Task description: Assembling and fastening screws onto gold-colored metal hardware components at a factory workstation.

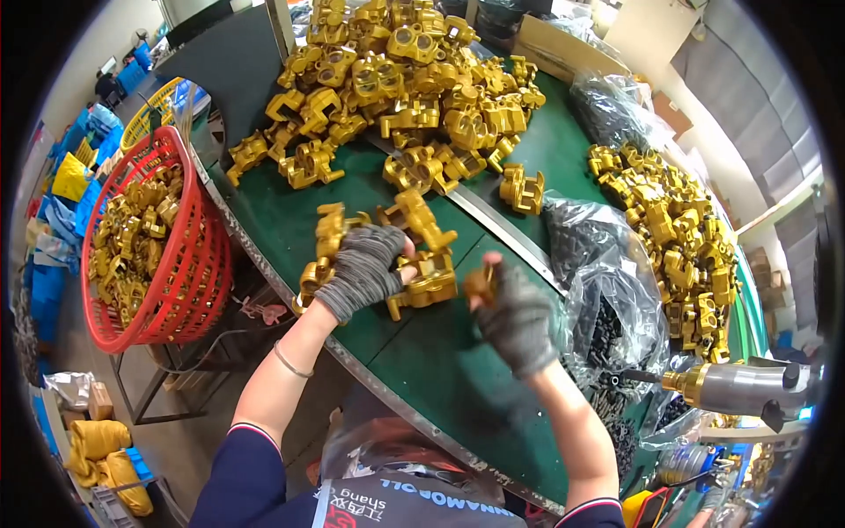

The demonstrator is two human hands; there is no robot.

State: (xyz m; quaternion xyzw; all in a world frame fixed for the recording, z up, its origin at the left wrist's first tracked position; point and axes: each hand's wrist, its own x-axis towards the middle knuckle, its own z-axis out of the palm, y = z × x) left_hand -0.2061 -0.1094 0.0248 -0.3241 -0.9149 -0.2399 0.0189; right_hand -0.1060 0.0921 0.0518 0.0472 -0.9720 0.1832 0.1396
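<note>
My left hand (365, 264), in a grey fingerless glove, bends over a few gold metal castings on the green table. Its thumb and fingertips curl against a gold casting (433, 280) just right of it. Another casting (331, 229) lies under and left of the hand, and one more (415, 218) sits beyond the fingertips. My right hand (518, 321), gloved the same way and smeared by motion, pinches a small brownish-gold metal part (479, 283) between thumb and fingers, a little apart from the left-hand casting.
A big heap of gold castings (387, 79) covers the table's far side. A red plastic basket (198, 273) of castings stands left. At right are clear bags of black parts (607, 308), a second casting pile (669, 238) and a power driver (731, 387). A metal strip (506, 231) crosses the tabletop.
</note>
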